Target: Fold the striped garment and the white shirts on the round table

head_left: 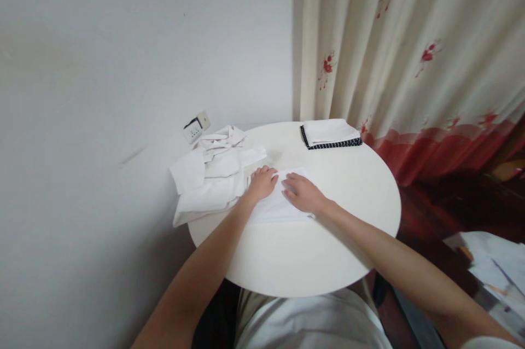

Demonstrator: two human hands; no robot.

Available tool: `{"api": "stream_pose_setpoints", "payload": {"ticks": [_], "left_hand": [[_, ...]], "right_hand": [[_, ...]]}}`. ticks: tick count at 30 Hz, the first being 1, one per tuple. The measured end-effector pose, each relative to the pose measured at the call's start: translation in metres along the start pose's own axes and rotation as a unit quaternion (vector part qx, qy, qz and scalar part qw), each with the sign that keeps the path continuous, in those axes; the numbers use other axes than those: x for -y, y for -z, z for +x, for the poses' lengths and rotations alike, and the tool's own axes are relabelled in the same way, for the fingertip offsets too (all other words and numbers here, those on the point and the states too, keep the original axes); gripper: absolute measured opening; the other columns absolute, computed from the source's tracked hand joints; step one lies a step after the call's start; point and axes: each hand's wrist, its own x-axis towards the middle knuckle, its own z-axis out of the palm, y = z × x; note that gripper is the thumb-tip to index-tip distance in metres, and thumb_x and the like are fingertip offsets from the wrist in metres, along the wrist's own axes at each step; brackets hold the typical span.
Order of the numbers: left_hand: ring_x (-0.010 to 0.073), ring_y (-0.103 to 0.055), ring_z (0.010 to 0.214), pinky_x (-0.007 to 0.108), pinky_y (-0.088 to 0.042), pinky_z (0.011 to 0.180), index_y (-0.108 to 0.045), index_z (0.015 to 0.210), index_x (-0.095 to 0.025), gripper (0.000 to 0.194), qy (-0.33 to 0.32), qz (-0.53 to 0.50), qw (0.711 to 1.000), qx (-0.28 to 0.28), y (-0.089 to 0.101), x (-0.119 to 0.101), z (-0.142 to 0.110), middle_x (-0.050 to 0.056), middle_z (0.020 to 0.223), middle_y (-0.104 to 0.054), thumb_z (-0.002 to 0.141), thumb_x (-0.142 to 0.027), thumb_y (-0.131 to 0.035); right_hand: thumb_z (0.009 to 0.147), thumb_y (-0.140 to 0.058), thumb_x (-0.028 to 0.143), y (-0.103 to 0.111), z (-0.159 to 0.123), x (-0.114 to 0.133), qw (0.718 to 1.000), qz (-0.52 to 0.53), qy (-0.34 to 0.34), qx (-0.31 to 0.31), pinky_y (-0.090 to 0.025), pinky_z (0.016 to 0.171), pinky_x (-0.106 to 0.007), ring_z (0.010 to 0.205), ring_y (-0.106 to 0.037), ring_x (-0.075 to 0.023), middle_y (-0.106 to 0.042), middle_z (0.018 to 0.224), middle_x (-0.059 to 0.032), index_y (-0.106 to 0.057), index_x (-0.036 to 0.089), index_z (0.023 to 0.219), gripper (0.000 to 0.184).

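Observation:
A folded white cloth lies flat in front of me on the round white table. My left hand rests on its far left part, fingers stretched out and pointing away from me. On the cloth's right half lies my right hand, its fingers slightly spread and pointing left. Neither hand grips anything. Just left of my left hand is a loose heap of white cloth, partly hanging over the table's left edge.
At the back right sits a folded white cloth on a black patterned folded cloth. A wall with a socket borders the table's left side. A flowered curtain hangs behind on the right. Papers lie low at right.

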Motion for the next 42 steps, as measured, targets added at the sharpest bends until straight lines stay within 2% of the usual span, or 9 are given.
{"api": "stream_pose_setpoints", "payload": {"ticks": [4,8,12,16,24,30,35,39,42], "left_hand": [[0.0288,-0.053,0.117,0.043,-0.040,0.097,-0.063,0.125,-0.025,0.031,-0.004,0.014,1.000,-0.002,-0.001,-0.002,0.001,0.009,0.124,-0.061,0.102,-0.033,-0.043],[0.0286,-0.051,0.119,0.043,-0.040,0.098,-0.062,0.126,-0.025,0.032,0.003,0.012,1.000,0.008,-0.002,-0.004,0.003,0.009,0.125,-0.060,0.102,-0.033,-0.043],[0.0280,-0.051,0.120,0.043,-0.039,0.099,-0.062,0.126,-0.027,0.032,0.009,0.003,1.000,0.023,0.001,-0.004,0.005,0.008,0.127,-0.060,0.101,-0.032,-0.043],[0.0292,-0.052,0.120,0.044,-0.039,0.100,-0.063,0.126,-0.027,0.032,-0.001,-0.010,0.999,0.034,0.002,-0.002,0.005,0.009,0.128,-0.060,0.101,-0.033,-0.044],[0.0300,-0.051,0.121,0.045,-0.036,0.105,-0.061,0.130,-0.029,0.034,-0.034,-0.033,0.998,0.050,0.002,0.006,0.004,0.008,0.130,-0.059,0.099,-0.034,-0.048],[0.0306,-0.051,0.122,0.046,-0.037,0.105,-0.061,0.131,-0.029,0.036,-0.039,-0.036,0.997,0.058,0.006,0.008,0.003,0.008,0.132,-0.058,0.099,-0.036,-0.047],[0.0308,-0.050,0.126,0.047,-0.036,0.109,-0.058,0.136,-0.028,0.039,-0.030,-0.036,0.997,0.062,0.008,0.004,0.001,0.009,0.135,-0.057,0.099,-0.034,-0.046],[0.0321,-0.045,0.135,0.056,-0.021,0.117,-0.039,0.151,-0.030,0.053,0.007,-0.034,0.998,0.054,0.007,0.000,-0.005,0.011,0.148,-0.049,0.099,-0.032,-0.046],[0.0352,-0.039,0.141,0.056,-0.024,0.115,-0.028,0.157,-0.029,0.064,0.052,-0.013,0.997,0.050,0.015,0.008,-0.009,0.014,0.156,-0.040,0.097,-0.036,-0.050]], "right_hand": [[0.096,-0.048,0.026,0.012,0.020,-0.043,0.987,0.004,-0.133,-0.091,-0.042,0.106,-0.030,0.118,-0.061,-0.0206,-0.067,0.128,-0.0115,-0.065,0.015,0.127,0.036],[0.099,-0.045,0.029,0.033,0.041,-0.099,0.957,-0.122,-0.259,-0.051,-0.048,0.092,-0.028,0.110,-0.065,-0.0218,-0.069,0.124,-0.0106,-0.066,0.019,0.127,0.036],[0.099,-0.044,0.026,0.052,0.054,-0.142,0.930,-0.219,-0.293,-0.020,-0.049,0.089,-0.032,0.108,-0.067,-0.0266,-0.068,0.122,-0.0162,-0.068,0.016,0.123,0.035],[0.098,-0.038,0.015,0.063,0.067,-0.164,0.921,-0.263,-0.286,-0.006,-0.048,0.090,-0.034,0.107,-0.068,-0.0285,-0.067,0.120,-0.0224,-0.069,0.011,0.119,0.038],[0.098,-0.039,0.013,0.062,0.090,-0.174,0.919,-0.310,-0.237,0.050,-0.045,0.094,-0.038,0.114,-0.066,-0.0313,-0.067,0.117,-0.0281,-0.071,0.008,0.114,0.036],[0.099,-0.040,0.012,0.069,0.087,-0.173,0.920,-0.328,-0.196,0.083,-0.046,0.092,-0.038,0.112,-0.067,-0.0318,-0.069,0.115,-0.0272,-0.071,0.006,0.111,0.034],[0.100,-0.036,0.011,0.073,0.058,-0.155,0.922,-0.341,-0.153,0.102,-0.047,0.088,-0.037,0.107,-0.069,-0.0311,-0.070,0.114,-0.0245,-0.069,0.006,0.111,0.035],[0.099,-0.038,0.013,0.072,0.016,-0.132,0.923,-0.343,-0.127,0.117,-0.048,0.084,-0.036,0.100,-0.070,-0.0302,-0.071,0.110,-0.0226,-0.069,0.008,0.109,0.032],[0.099,-0.039,0.015,0.073,-0.018,-0.118,0.926,-0.338,-0.115,0.123,-0.048,0.082,-0.034,0.096,-0.071,-0.0293,-0.072,0.107,-0.0210,-0.069,0.010,0.106,0.031]]}}
